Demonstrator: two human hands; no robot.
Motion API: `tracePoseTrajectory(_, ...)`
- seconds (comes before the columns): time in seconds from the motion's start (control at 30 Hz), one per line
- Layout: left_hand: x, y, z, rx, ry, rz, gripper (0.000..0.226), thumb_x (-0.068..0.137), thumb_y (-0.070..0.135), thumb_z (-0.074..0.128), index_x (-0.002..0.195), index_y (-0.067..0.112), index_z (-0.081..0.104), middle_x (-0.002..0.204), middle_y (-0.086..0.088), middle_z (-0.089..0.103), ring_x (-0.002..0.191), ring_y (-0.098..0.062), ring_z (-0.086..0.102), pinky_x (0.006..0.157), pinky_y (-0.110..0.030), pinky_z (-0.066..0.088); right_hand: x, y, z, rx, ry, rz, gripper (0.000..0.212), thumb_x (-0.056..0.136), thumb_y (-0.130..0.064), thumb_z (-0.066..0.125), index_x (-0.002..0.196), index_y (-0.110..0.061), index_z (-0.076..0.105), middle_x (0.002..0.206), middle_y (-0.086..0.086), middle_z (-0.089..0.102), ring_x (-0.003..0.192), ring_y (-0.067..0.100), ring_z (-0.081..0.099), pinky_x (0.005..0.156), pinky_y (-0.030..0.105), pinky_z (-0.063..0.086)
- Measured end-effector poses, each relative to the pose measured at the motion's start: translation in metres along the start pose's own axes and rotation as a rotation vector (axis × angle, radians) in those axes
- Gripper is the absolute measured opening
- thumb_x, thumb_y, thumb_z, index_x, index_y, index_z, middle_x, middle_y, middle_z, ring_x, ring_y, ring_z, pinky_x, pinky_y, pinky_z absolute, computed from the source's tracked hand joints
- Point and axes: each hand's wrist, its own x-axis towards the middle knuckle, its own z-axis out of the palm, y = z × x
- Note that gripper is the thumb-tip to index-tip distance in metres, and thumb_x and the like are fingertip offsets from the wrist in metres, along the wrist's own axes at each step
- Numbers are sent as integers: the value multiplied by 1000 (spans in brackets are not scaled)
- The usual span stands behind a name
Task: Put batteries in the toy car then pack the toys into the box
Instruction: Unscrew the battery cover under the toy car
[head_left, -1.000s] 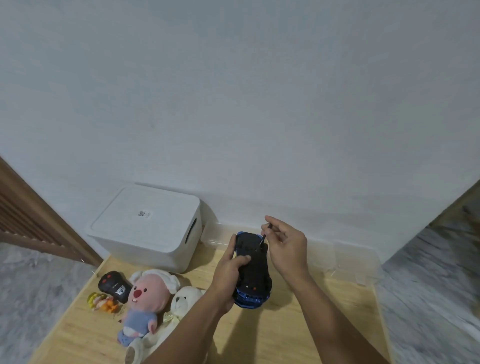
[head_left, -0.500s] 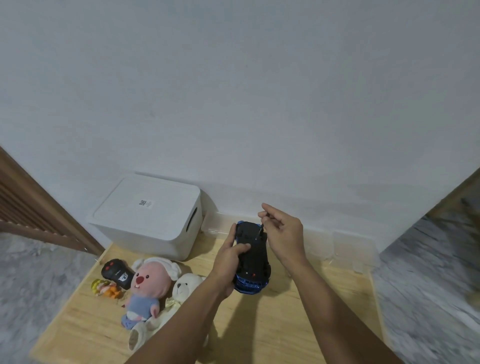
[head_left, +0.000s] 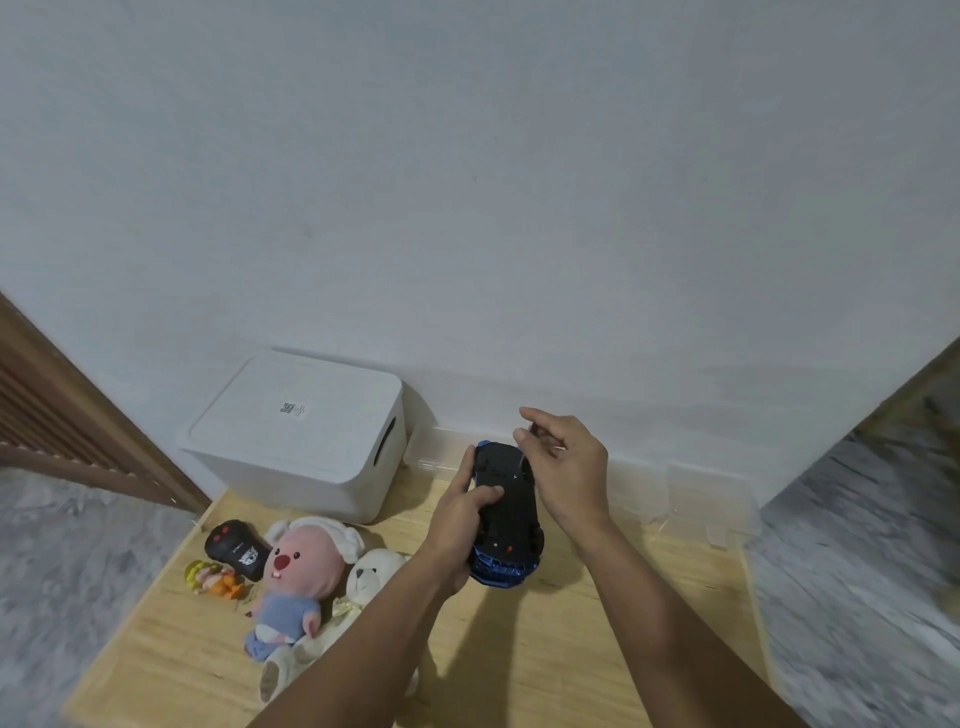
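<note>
Upturned toy car (head_left: 506, 512) between both hands, left (head_left: 460, 525) gripping.

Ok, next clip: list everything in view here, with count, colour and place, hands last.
Blue plastic toy car: one, underside up, held above table.
Thin screwdriver: one, tip at car's underside.
White lidded storage box: one, back left.
Black remote control: one, left.
Pink plush toy: one, front left.
White plush bear: one, beside pink plush.
Small yellow-orange toy: one, far left.
Clear plastic container: one, against wall.
Wooden table: one.
Left hand: grips car.
Right hand: pinches screwdriver.
</note>
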Motion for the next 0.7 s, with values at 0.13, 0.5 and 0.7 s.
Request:
tracePoseTrajectory(0.13,2,-2,-2,16,-2,-7,64,92,6,51,143,43,41,114,-14,71,104,-42,66,93,-55,52,4,0,-1,21,-11,54,27,90,0,57,107,-17,71,90,-3,70,84,14,69,83,26,55)
tracePoseTrajectory(0.5,2,-4,-3,25,-21,0,63,92,6,50,143,42,41,116,-14,70,103,-41,66,90,-52,54,4,4,-1,-60,20,7,23,88,-9,67,106,-22,73,93,-7,67,84,6,66,78,17,52)
tracePoseTrajectory(0.7,2,-4,-3,13,-16,-7,63,93,4,49,143,42,41,118,-15,69,104,-42,66,85,-48,56,7,3,0,-17,40,29,28,90,-1,55,110,-18,66,91,-7,69,88,11,67,78,19,53)
